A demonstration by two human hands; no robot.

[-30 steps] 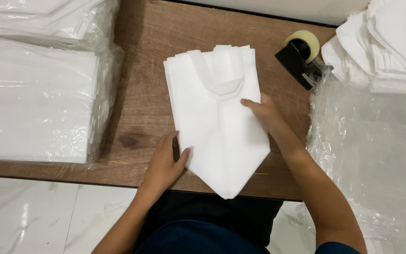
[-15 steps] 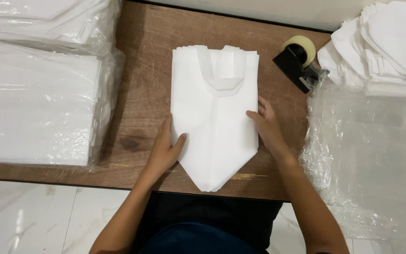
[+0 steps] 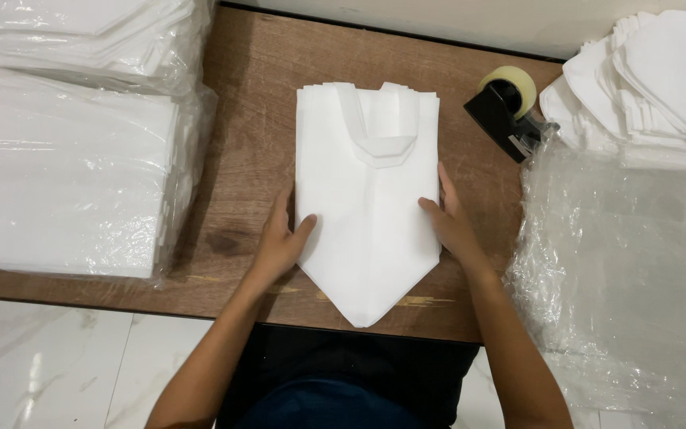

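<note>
In the middle of the frame, a stack of white non-woven fabric bags (image 3: 368,199) lies flat on the brown wooden desk (image 3: 252,87), handles folded down onto the top bag and the lower corners turned in so the bottom comes to a point over the desk's near edge. The left hand (image 3: 279,238) lies open against the stack's left edge, thumb resting on the fabric; the right hand (image 3: 448,218) lies open against the right edge, fingers flat along it. Neither grips anything; set on opposite sides like this, they seem to be squaring the layers so the edges line up. How many bags are in the stack is hard to tell, as only stepped edges at the top show.

At the upper right, a black tape dispenser with a pale roll (image 3: 510,107) stands within reach of the right hand. Beyond it, more folded white bags (image 3: 653,79) run off the frame's edge. A crumpled sheet of clear plastic film (image 3: 621,262) covers the right side, hiding what lies under it. On the left, plastic-wrapped bundles of white material (image 3: 65,175) are cut off by the frame.
</note>
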